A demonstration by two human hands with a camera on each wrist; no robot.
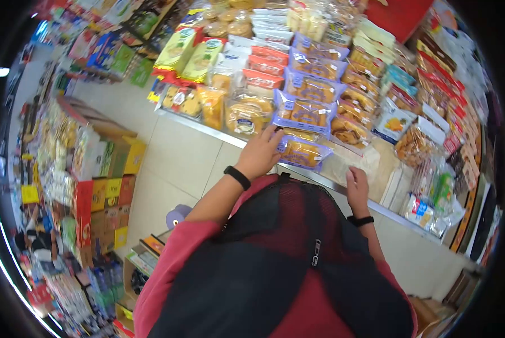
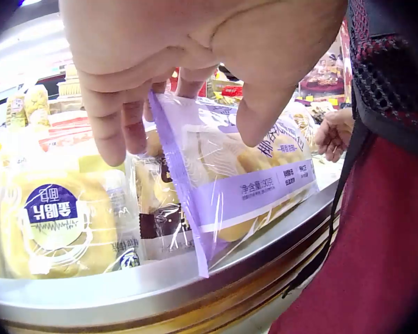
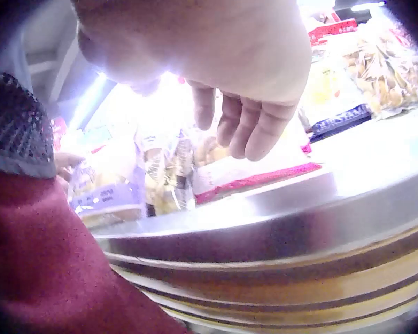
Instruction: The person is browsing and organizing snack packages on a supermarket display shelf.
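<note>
My left hand (image 1: 262,151) holds the left end of a purple-trimmed clear bag of bread (image 1: 300,152) at the display's front edge. In the left wrist view the thumb lies over the printed face of that bread bag (image 2: 244,174), with the fingers behind its top. More purple bread bags (image 1: 306,112) lie in a row just beyond. To the left sits a clear bag of round bread (image 2: 52,223) with a blue label. My right hand (image 1: 357,188) hovers over the front edge farther right, fingers loosely curled and holding nothing. Near it in the right wrist view is a red-edged packet (image 3: 258,177).
A metal edge (image 1: 207,130) runs along the front of the display. Rows of red packets (image 1: 263,70), yellow-green bags (image 1: 204,59) and snack bags (image 1: 396,121) fill it. Stacked cartons (image 1: 108,197) stand on the left across the tiled floor (image 1: 176,155). A black backpack (image 1: 252,265) hangs on my chest.
</note>
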